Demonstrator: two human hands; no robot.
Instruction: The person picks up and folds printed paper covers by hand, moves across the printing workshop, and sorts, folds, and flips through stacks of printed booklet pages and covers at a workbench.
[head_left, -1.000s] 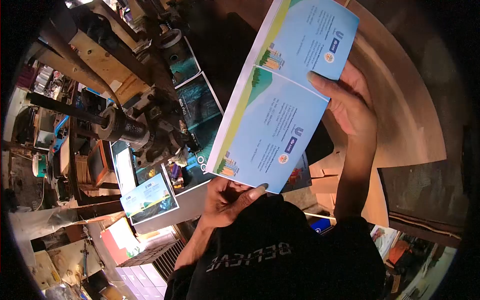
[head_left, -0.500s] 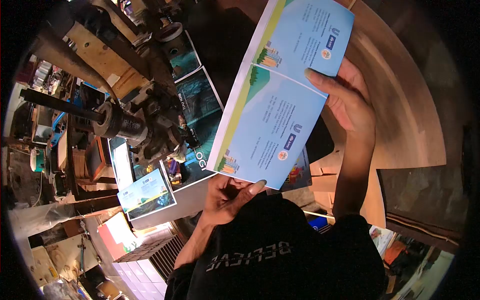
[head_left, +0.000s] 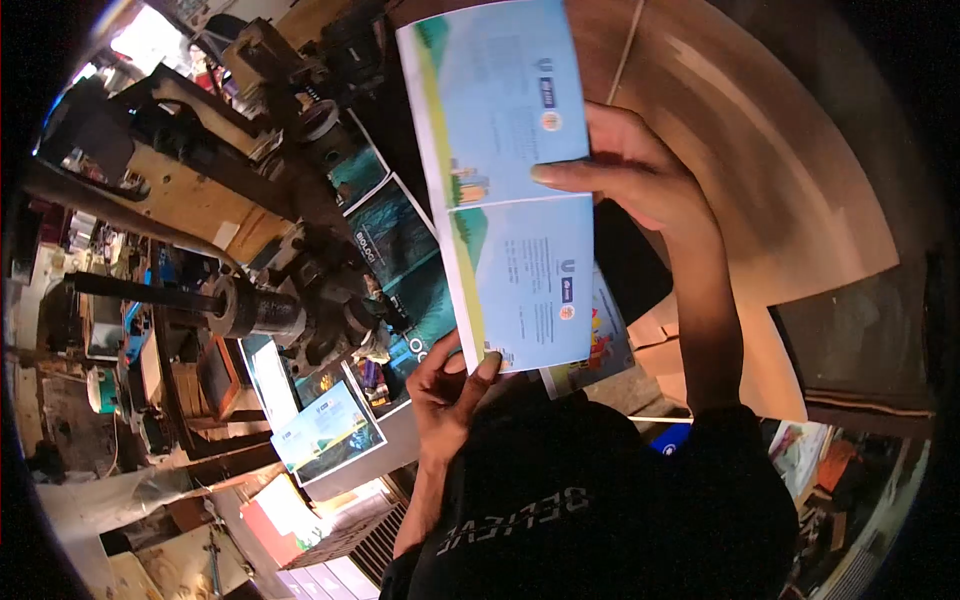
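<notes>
As the printed paper swings straighter | left hand pinches bottom corner, right hand side, paper between | I judge it secure

Rather dim in most parts, but overexposed at the upper-left bright patch and lower-left paper. Slightly blurred on the printed blue sheets. Strongly curved toward the edges, black in corners.

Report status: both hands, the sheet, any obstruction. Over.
Left hand gripping blue printed sheet at lower left corner; right hand gripping its right edge. Sheet held up, print facing camera. Nothing seen blocking it; metal mechanism off to the left.
</notes>
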